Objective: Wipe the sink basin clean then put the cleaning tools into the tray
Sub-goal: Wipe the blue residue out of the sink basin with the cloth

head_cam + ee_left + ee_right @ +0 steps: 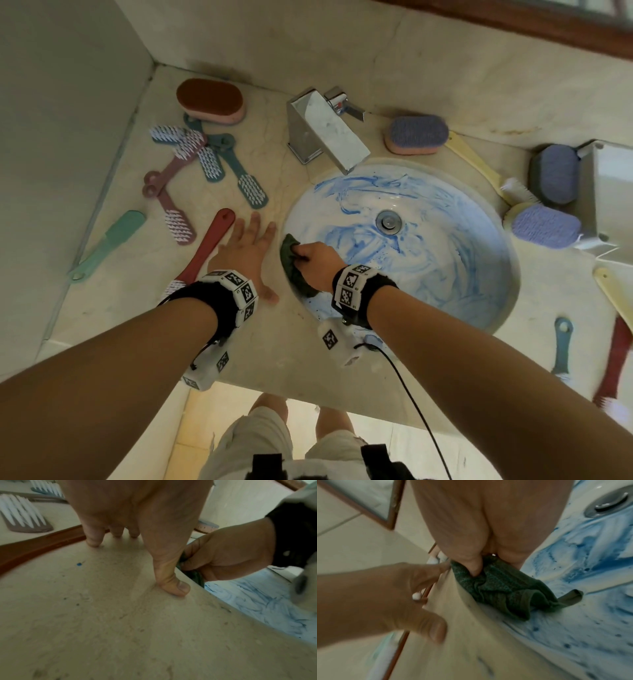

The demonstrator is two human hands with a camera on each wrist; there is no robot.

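A round white sink basin (445, 274) (573, 615) is smeared with blue streaks around its metal drain (388, 221). My right hand (313, 257) (479, 534) grips a bunched dark green cloth (291, 263) (501, 591) against the basin's left inner wall, just under the rim. My left hand (245, 246) (137, 520) lies flat with spread fingers on the beige countertop (137, 308) (102, 615) beside the rim, holding nothing. A grey tray (596, 192) stands at the right with sponges in it.
A chrome faucet (322, 130) overhangs the basin's back. Several brushes (205, 161) and a brown sponge (209, 99) lie at the left; a red long-handled brush (209, 246) runs under my left wrist. More sponges (416, 133) and brushes (561, 346) lie at the right.
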